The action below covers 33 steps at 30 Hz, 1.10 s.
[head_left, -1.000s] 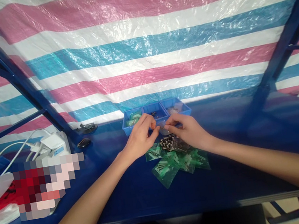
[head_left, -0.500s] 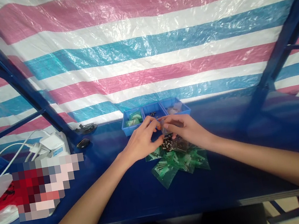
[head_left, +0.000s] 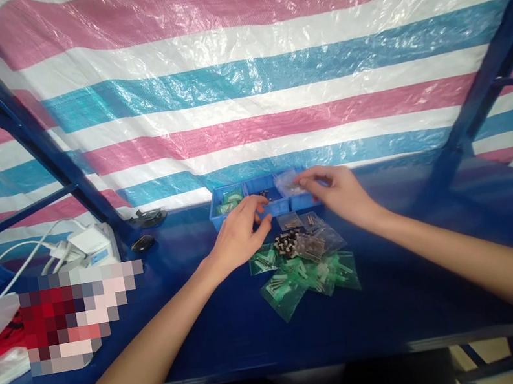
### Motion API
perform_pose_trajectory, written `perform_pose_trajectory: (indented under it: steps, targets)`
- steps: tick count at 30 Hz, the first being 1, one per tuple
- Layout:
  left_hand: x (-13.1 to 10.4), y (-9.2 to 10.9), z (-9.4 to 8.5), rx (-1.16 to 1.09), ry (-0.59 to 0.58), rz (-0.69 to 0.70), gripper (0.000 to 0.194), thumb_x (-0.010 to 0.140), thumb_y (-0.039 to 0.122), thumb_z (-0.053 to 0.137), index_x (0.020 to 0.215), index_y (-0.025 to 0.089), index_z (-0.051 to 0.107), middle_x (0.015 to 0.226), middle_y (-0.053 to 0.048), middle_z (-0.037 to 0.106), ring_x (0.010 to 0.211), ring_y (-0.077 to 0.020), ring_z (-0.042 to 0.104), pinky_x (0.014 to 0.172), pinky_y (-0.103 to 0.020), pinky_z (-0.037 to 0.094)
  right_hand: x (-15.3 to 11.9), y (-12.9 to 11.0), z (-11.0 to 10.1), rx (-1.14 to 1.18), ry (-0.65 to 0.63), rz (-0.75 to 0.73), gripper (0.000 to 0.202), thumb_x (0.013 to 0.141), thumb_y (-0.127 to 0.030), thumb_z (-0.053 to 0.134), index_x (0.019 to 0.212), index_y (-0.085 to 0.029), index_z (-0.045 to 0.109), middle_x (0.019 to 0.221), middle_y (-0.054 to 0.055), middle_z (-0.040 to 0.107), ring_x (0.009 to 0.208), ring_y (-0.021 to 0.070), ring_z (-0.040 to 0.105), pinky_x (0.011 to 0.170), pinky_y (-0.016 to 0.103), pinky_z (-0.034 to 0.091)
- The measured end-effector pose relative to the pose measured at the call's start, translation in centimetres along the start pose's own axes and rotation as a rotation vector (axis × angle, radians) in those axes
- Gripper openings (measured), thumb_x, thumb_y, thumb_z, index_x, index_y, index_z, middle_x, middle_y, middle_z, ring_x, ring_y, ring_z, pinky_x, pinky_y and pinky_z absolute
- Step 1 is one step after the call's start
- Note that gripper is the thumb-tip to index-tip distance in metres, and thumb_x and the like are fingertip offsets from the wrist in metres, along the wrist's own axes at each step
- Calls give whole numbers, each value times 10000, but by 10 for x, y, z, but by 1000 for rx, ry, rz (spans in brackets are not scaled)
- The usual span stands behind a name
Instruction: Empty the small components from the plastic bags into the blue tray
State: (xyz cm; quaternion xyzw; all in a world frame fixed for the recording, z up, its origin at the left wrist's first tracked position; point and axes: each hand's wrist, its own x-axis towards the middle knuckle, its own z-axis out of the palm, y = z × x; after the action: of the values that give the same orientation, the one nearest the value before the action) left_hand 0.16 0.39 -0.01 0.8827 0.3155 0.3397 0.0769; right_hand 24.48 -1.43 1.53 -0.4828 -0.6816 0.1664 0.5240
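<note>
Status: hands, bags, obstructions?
Left hand part-open, nothing visibly held. Right hand pinching clear plastic bag, right end of blue divided tray. Green bags, loose small parts on table; nothing visibly blocking right hand.

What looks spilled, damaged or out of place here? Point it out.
Only one mild oddity: a pile of small dark-and-silvery parts lies loose beside the green bags, whose contents are bagged. The heap is compact rather than scattered, so it's probably no spill. No clear damage shows.
</note>
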Motion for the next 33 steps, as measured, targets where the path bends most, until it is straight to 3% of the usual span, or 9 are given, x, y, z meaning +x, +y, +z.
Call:
perform_pose_trajectory:
  steps: [2, 6, 9, 15, 18, 33]
  targets:
    - [0, -1, -1, 21, -7, 4, 232, 982, 257, 525, 1202, 186, 551, 1038, -62, 626, 794, -150, 611, 650, -276, 480, 11, 13, -9, -105, 68, -34, 254, 921, -370, 581, 993, -189, 745, 959, 97, 746, 793, 236, 655, 706, 400, 506]
    - [-1, -3, -2, 98, -53, 43, 187, 992, 260, 504, 1135, 184, 597, 1087, -65, 621, 794, -149, 627, 714, -309, 496, 22, 36, -18, -427, 14, -147, 232, 900, -306, 579, 1039, -204, 735, 1006, 130, 703, 985, 327, 618, 906, 546, 462]
    - [-1, -4, -3, 93, -135, 81, 171, 989, 259, 512, 1086, 185, 632, 1035, -57, 632, 812, -160, 639, 745, -316, 506, 15, 33, -13, -510, -8, -267, 237, 943, -305, 528, 1040, -202, 717, 1063, 157, 640, 1069, 356, 557, 924, 556, 443]
    - [0, -4, -2, 30, -319, 105, 141, 929, 277, 618, 1018, 201, 695, 948, -44, 670, 800, -170, 646, 669, -279, 485, -24, -7, 20, -603, -392, -462, 254, 997, -204, 449, 925, -177, 691, 910, 123, 651, 926, 277, 577, 813, 420, 462]
    - [-1, -4, -2, 42, -341, 97, 123, 922, 261, 620, 981, 199, 708, 939, -41, 676, 785, -169, 646, 675, -283, 480, -38, -14, 31, -674, -489, -485, 278, 1016, -208, 441, 897, -161, 688, 879, 119, 653, 865, 261, 571, 796, 406, 462]
    - [0, -10, -2, 26, -361, 99, 157, 968, 259, 576, 947, 201, 720, 875, -34, 675, 753, -167, 642, 668, -281, 469, -39, -5, 31, -623, -467, -433, 257, 1028, -230, 454, 867, -193, 651, 854, 84, 655, 811, 235, 555, 709, 370, 443]
